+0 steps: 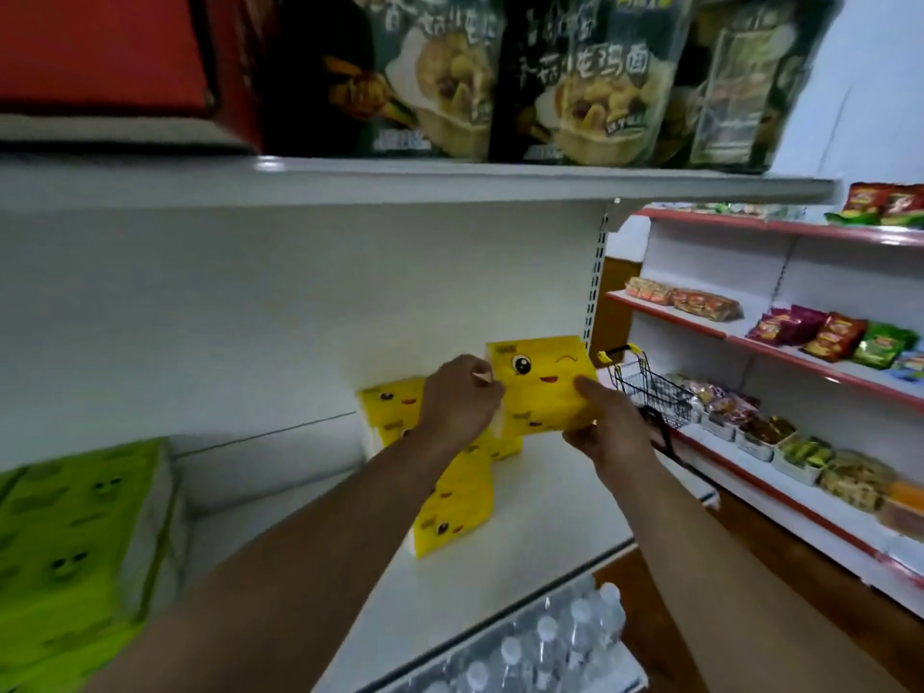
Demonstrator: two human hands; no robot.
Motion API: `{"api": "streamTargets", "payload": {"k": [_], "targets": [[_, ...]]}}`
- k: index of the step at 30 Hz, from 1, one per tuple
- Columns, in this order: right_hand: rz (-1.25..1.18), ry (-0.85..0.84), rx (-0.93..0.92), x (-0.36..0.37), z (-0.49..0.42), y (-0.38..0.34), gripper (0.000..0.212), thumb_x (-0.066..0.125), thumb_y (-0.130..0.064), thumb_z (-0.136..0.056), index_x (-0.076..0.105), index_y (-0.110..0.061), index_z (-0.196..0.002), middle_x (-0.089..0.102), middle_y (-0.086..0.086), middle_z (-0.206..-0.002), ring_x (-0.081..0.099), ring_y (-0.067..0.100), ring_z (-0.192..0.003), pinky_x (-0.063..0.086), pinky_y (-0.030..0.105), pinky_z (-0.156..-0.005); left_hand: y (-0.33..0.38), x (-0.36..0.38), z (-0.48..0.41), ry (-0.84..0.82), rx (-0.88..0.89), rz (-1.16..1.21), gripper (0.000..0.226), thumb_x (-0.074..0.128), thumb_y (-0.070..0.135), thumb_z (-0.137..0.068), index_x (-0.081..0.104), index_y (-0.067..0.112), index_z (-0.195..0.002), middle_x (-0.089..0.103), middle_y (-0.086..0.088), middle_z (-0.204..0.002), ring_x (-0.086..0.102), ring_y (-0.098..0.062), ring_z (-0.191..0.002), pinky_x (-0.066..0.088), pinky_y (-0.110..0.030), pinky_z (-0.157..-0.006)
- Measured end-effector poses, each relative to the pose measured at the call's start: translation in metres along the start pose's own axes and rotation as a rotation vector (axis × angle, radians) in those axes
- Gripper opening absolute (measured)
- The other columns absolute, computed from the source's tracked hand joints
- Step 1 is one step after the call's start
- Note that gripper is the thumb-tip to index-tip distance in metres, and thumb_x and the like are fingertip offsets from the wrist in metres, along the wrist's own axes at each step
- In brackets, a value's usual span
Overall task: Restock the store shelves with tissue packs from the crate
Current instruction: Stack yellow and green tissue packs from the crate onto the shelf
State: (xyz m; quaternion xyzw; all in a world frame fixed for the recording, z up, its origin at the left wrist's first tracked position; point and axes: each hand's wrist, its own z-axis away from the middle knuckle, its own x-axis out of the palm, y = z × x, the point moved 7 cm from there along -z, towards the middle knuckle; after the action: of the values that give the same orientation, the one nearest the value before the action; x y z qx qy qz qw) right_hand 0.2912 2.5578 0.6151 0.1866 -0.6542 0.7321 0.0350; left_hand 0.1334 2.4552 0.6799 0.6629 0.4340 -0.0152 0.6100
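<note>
A yellow tissue pack [542, 380] with a winking cartoon face is held up above the white shelf [525, 537]. My left hand [460, 400] grips its left end and my right hand [607, 425] grips its right end from below. Behind my left hand another yellow tissue pack [387, 410] stands against the shelf's back panel. A third yellow pack [457, 507] leans on the shelf under my left forearm. The crate is out of view.
Green tissue packs [75, 532] fill the shelf's left end. Noodle bags [575, 77] sit on the shelf above. Bottled water [550, 642] lies on the lower shelf. A small wire basket [645, 387] and snack shelves [800, 342] stand to the right.
</note>
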Motion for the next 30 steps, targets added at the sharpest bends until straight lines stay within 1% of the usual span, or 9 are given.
{"api": "streamTargets", "payload": {"k": [4,9,14,17,19,21,24,26,30], "targets": [[0.126,-0.139,0.086,0.034,-0.054,-0.001,0.03,0.061,-0.027,-0.088,0.055,-0.012,-0.113,0.059,0.013,-0.109,0.06,0.027,-0.084,0.052,0.035,-0.07,-0.023,-0.001,-0.053,0.028,-0.122,-0.057,0.044,0.059,0.011,-0.084,0.05,0.017,-0.127,0.065,-0.008,-0.1,0.061,-0.021,-0.085,0.043,-0.021,-0.068],[0.297,-0.203,0.149,0.052,-0.097,0.019,0.022,0.058,-0.031,-0.09,0.053,-0.013,-0.102,0.054,0.012,-0.107,0.057,0.024,-0.083,0.051,0.034,-0.068,-0.053,0.016,-0.088,-0.035,-0.181,-0.294,0.042,0.055,0.012,-0.083,0.054,0.018,-0.125,0.058,-0.009,-0.125,0.054,-0.027,-0.113,0.04,-0.025,-0.078],[0.744,-0.271,-0.11,0.06,-0.119,0.032,0.039,0.052,-0.039,-0.093,0.054,-0.01,-0.119,0.059,0.009,-0.107,0.056,0.026,-0.098,0.042,0.034,-0.08,-0.072,0.025,-0.098,-0.023,-0.247,-0.479,0.041,0.051,0.013,-0.085,0.053,0.017,-0.126,0.055,-0.009,-0.128,0.048,-0.028,-0.12,0.044,-0.032,-0.09],[0.863,-0.339,-0.152,0.06,-0.119,0.042,0.028,0.046,-0.041,-0.095,0.056,-0.015,-0.09,0.058,0.007,-0.091,0.055,0.025,-0.094,0.037,0.032,-0.077,-0.072,0.025,-0.1,-0.003,-0.255,-0.628,0.036,0.051,0.021,-0.086,0.058,0.014,-0.12,0.053,-0.01,-0.124,0.044,-0.028,-0.12,0.043,-0.035,-0.09],[0.931,-0.364,-0.172,0.061,-0.119,0.05,0.033,0.044,-0.041,-0.096,0.043,-0.021,-0.069,0.05,0.002,-0.072,0.051,0.024,-0.082,0.032,0.031,-0.068,-0.072,0.026,-0.1,0.01,-0.249,-0.64,0.035,0.049,0.025,-0.088,0.06,0.009,-0.117,0.049,-0.012,-0.123,0.044,-0.03,-0.117,0.045,-0.036,-0.091],[0.958,-0.402,-0.184,0.064,-0.116,0.058,0.035,0.044,-0.039,-0.096,0.036,-0.023,-0.066,0.044,-0.002,-0.067,0.047,0.022,-0.078,0.03,0.031,-0.066,-0.075,0.027,-0.099,0.009,-0.257,-0.623,0.037,0.051,0.026,-0.087,0.06,0.01,-0.119,0.046,-0.013,-0.124,0.047,-0.031,-0.116,0.047,-0.037,-0.092],[0.983,-0.462,-0.179,0.068,-0.115,0.068,0.022,0.042,-0.038,-0.097,0.051,-0.02,-0.088,0.054,0.001,-0.084,0.05,0.021,-0.086,0.032,0.028,-0.071,-0.078,0.029,-0.098,0.013,-0.267,-0.613,0.038,0.052,0.024,-0.087,0.058,0.012,-0.122,0.046,-0.011,-0.126,0.049,-0.03,-0.117,0.047,-0.036,-0.093],[0.984,-0.47,-0.195,0.069,-0.115,0.066,0.033,0.043,-0.038,-0.097,0.055,-0.011,-0.112,0.061,0.009,-0.105,0.053,0.022,-0.095,0.034,0.027,-0.075,-0.078,0.028,-0.097,0.026,-0.274,-0.594,0.038,0.053,0.024,-0.086,0.058,0.013,-0.122,0.047,-0.01,-0.127,0.049,-0.029,-0.117,0.048,-0.036,-0.092],[0.959,-0.393,-0.262,0.065,-0.114,0.041,0.048,0.053,-0.037,-0.093,0.047,-0.011,-0.133,0.051,0.009,-0.134,0.047,0.024,-0.123,0.035,0.03,-0.097,-0.071,0.022,-0.094,0.068,-0.261,-0.514,0.04,0.055,0.026,-0.086,0.057,0.013,-0.125,0.047,-0.01,-0.129,0.047,-0.028,-0.12,0.046,-0.037,-0.095]]}}
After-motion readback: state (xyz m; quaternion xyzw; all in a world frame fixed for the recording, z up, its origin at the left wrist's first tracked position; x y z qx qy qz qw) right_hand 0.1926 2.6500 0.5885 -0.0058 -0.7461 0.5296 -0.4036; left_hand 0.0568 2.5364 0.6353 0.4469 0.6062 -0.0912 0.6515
